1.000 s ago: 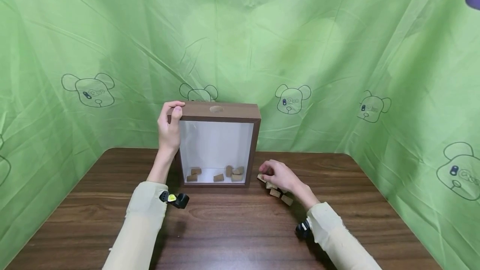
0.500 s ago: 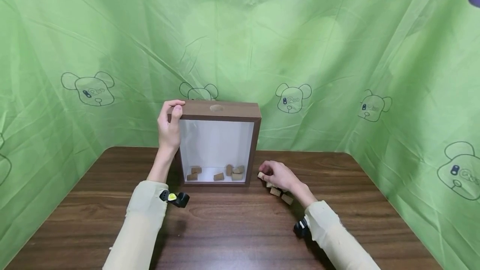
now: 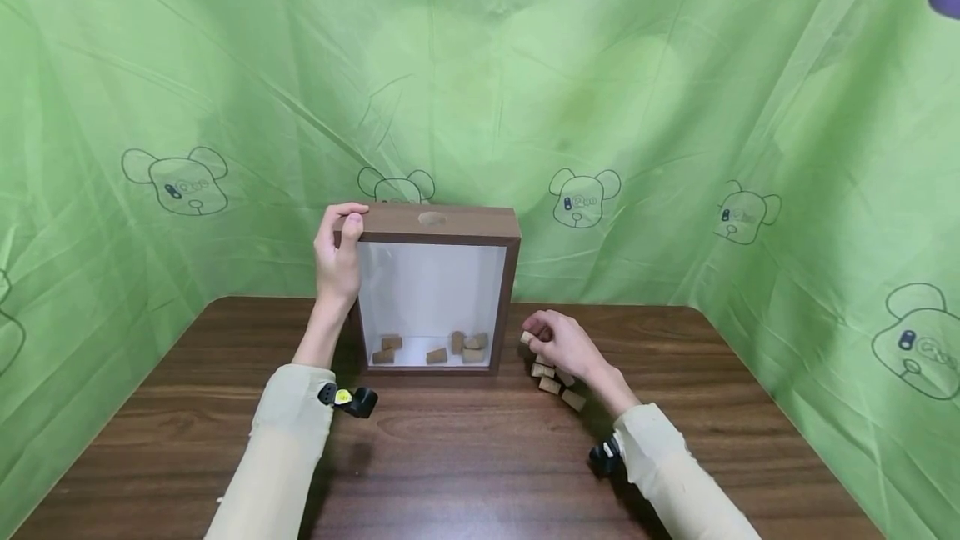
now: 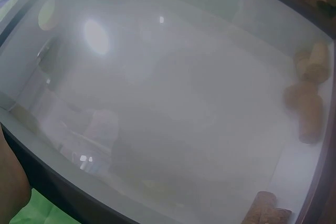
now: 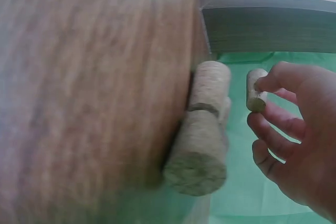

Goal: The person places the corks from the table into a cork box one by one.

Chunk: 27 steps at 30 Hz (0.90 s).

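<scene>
A brown shadow-box frame [image 3: 513, 290] with a clear front stands upright on the table, an oval hole [image 3: 432, 218] in its top side. My left hand [image 3: 339, 261] grips its upper left corner, thumb in front. Several corks [image 3: 437, 355] lie inside along the bottom; the left wrist view shows some of these corks [image 4: 311, 116] through the glare. To the right of the box, my right hand [image 3: 566, 346] pinches one cork [image 5: 255, 90] between thumb and fingers, lifted off the table. Below that hand lies a group of loose corks [image 3: 550, 385], partly hidden by it.
The wood-grain table [image 3: 450, 457] ends at a green curtain [image 3: 480, 107] with bear-head prints, which hangs behind and on both sides. Black wrist cameras [image 3: 362, 402] sit on both sleeves.
My right hand has risen slightly with a cork pinched in its fingers, uncovering more of the loose corks below. The left hand and the box have stayed in place.
</scene>
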Motion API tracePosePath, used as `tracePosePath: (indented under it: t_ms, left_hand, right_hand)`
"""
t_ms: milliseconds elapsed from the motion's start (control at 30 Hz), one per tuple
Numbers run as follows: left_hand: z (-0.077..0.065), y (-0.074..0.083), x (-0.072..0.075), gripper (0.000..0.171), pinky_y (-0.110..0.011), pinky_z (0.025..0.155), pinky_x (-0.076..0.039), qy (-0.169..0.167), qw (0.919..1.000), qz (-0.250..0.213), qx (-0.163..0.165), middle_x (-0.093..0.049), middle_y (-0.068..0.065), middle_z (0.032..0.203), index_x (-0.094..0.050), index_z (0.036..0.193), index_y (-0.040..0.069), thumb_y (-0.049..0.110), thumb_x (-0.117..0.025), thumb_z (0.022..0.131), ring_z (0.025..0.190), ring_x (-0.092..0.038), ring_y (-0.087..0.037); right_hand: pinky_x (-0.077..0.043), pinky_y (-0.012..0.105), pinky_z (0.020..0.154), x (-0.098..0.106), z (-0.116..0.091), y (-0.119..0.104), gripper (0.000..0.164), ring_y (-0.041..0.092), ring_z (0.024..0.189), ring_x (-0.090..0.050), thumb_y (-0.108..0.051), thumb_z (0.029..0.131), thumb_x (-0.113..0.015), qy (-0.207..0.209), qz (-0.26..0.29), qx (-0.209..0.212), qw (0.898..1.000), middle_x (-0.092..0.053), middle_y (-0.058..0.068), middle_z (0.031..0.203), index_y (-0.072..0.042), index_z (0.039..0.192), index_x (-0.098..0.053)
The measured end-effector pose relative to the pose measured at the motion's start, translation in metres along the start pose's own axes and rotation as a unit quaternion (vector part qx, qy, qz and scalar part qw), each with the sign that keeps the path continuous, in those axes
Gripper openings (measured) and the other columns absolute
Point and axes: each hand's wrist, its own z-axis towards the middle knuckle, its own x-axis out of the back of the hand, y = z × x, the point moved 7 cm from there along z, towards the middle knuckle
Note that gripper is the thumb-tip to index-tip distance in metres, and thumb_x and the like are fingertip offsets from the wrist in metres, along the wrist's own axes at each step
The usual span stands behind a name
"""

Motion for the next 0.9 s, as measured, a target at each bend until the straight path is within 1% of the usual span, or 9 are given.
tracePosePath:
  t_ms: [67, 167, 267, 433, 633, 767, 900]
  left_hand:
    - [0.000, 0.000, 0.000, 0.038, -0.030, 0.096, -0.032, 0.001, 1.0000, 0.001, 0.000, -0.060, -0.001, 0.110, -0.061, 0.116, -0.002, 0.028, -0.050, 0.095, 0.101, -0.050, -0.004]
    - [0.000, -0.001, 0.000, 0.036, -0.030, 0.096, -0.032, 0.000, 1.0000, 0.000, 0.002, -0.061, -0.003, 0.113, -0.063, 0.115, 0.001, 0.028, -0.050, 0.095, 0.102, -0.050, -0.004]
    - [0.000, -0.001, 0.000, 0.034, -0.029, 0.096, -0.032, -0.001, 1.0000, -0.005, 0.000, -0.060, -0.004, 0.114, -0.064, 0.114, 0.004, 0.028, -0.050, 0.095, 0.104, -0.050, -0.004]
    - [0.000, -0.002, 0.000, 0.033, -0.029, 0.096, -0.032, 0.000, 1.0000, -0.009, -0.001, -0.060, -0.003, 0.113, -0.064, 0.114, 0.003, 0.028, -0.051, 0.095, 0.104, -0.050, -0.004]
    - [0.000, -0.002, 0.000, 0.033, -0.029, 0.096, -0.032, 0.002, 1.0000, -0.005, 0.000, -0.061, -0.002, 0.112, -0.064, 0.114, 0.003, 0.027, -0.051, 0.095, 0.102, -0.050, -0.004]
    - [0.000, 0.000, 0.000, 0.038, -0.029, 0.095, -0.032, 0.001, 1.0000, -0.003, -0.002, -0.060, 0.005, 0.108, -0.061, 0.115, -0.003, 0.027, -0.050, 0.095, 0.100, -0.050, -0.004]
    - [-0.001, 0.000, 0.000, 0.042, -0.028, 0.095, -0.032, -0.001, 1.0000, -0.002, -0.001, -0.058, 0.012, 0.107, -0.059, 0.117, -0.007, 0.027, -0.050, 0.096, 0.101, -0.049, -0.003]
  right_hand:
    - [-0.051, 0.029, 0.074, 0.005, 0.000, -0.002, 0.022, 0.009, 0.078, -0.062, -0.012, 0.085, -0.070, 0.010, 0.003, 0.005, 1.000, -0.069, -0.001, 0.091, -0.010, 0.107, -0.071]
    - [-0.051, 0.029, 0.075, 0.013, -0.001, -0.007, 0.021, 0.009, 0.078, -0.062, -0.014, 0.084, -0.070, 0.027, 0.002, 0.011, 1.000, -0.068, -0.002, 0.090, -0.015, 0.105, -0.071]
    - [-0.051, 0.030, 0.076, 0.022, -0.002, -0.011, 0.020, 0.010, 0.079, -0.062, -0.016, 0.085, -0.070, 0.047, 0.000, 0.015, 0.999, -0.068, -0.003, 0.091, -0.016, 0.105, -0.071]
    - [-0.052, 0.031, 0.073, 0.040, -0.002, -0.022, 0.020, 0.015, 0.079, -0.062, -0.015, 0.085, -0.072, 0.085, 0.004, 0.036, 0.996, -0.066, -0.002, 0.089, -0.014, 0.104, -0.071]
    - [-0.053, 0.031, 0.068, 0.062, -0.001, -0.040, 0.020, 0.019, 0.075, -0.062, -0.009, 0.083, -0.074, 0.122, 0.012, 0.072, 0.990, -0.065, 0.001, 0.088, -0.012, 0.101, -0.070]
    - [-0.054, 0.035, 0.069, 0.072, 0.000, -0.050, 0.021, 0.023, 0.077, -0.062, -0.005, 0.081, -0.072, 0.134, 0.024, 0.091, 0.987, -0.065, 0.002, 0.088, -0.010, 0.102, -0.071]
    - [-0.053, 0.029, 0.069, 0.084, 0.002, -0.058, 0.022, 0.018, 0.077, -0.060, -0.004, 0.081, -0.071, 0.152, 0.033, 0.097, 0.983, -0.064, 0.001, 0.089, -0.009, 0.103, -0.071]
